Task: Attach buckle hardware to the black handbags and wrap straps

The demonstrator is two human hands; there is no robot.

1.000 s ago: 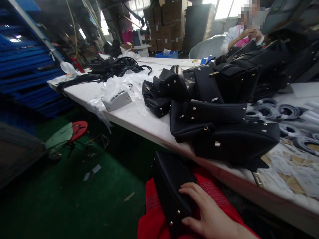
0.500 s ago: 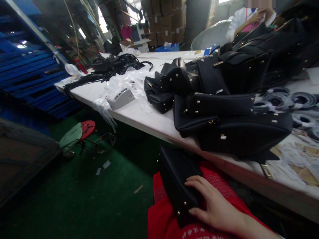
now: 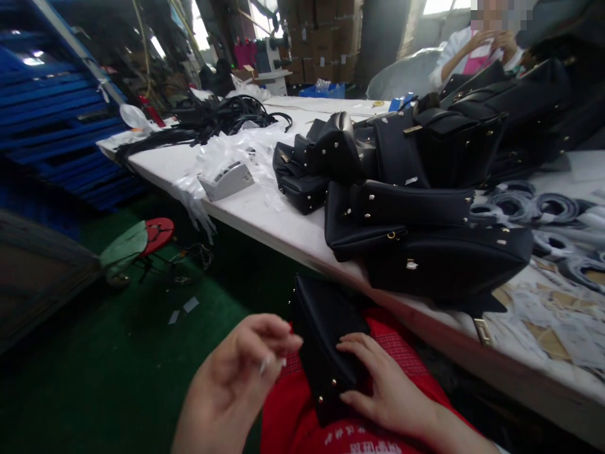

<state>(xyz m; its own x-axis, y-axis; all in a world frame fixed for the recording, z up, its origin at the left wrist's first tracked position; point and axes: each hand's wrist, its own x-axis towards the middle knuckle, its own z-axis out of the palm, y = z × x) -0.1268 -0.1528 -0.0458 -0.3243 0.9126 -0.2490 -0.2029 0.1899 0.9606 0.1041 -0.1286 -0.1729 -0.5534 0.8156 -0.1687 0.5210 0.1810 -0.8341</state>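
White table [image 3: 295, 232] above green floor [image 3: 113, 372]; right hand [image 3: 385, 388] holds black bag [image 3: 324, 331]; left hand [image 3: 231, 372] curled, grasp unclear.

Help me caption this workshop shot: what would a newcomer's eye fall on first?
Probably the vivid red garment at bottom centre, with a black bag against it, held by the right hand while the left hand hovers beside it. Next comes the heap of black bags on the white table. At far left, a tall blue stack stands out.
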